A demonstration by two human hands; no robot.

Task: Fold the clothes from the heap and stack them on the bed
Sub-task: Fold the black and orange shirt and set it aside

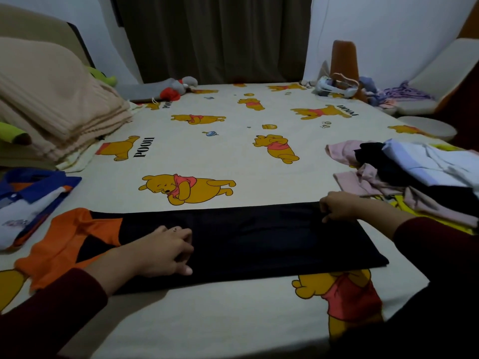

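Fabric first: your black-and-orange shirt (pixel 246 242) lies flat across the near part of the bed (pixel 220 156), already narrowed into a long band, orange collar end to your left and hem to your right. Your left hand (pixel 166 251) rests on the cloth near the orange section, fingers loosely curled and pressing down rather than clamping anything. Your right hand (pixel 337 207) sits at the far right corner of the band, fingers bent onto the edge; whether they pinch the hem or only pin it cannot be told from here.

Judging by that, you are midway through this one garment: the lengthwise fold looks done, the crosswise folds are still to come. One folded blue, white and orange shirt (pixel 28 198) sits just left of the orange sleeve, so the stack has barely begun. The heap (pixel 414 172) of pink, black, white and yellow clothes, close by your right hand, looks largely untouched, so most of the work remains.

Further out, a beige folded blanket (pixel 51 107) fills the far left, a grey and red plush toy (pixel 176 89) lies by the curtain (pixel 215 35), and assorted clutter (pixel 344 84) sits in the far right corner. Nothing lies across the middle, though the heap crowds the hem end.
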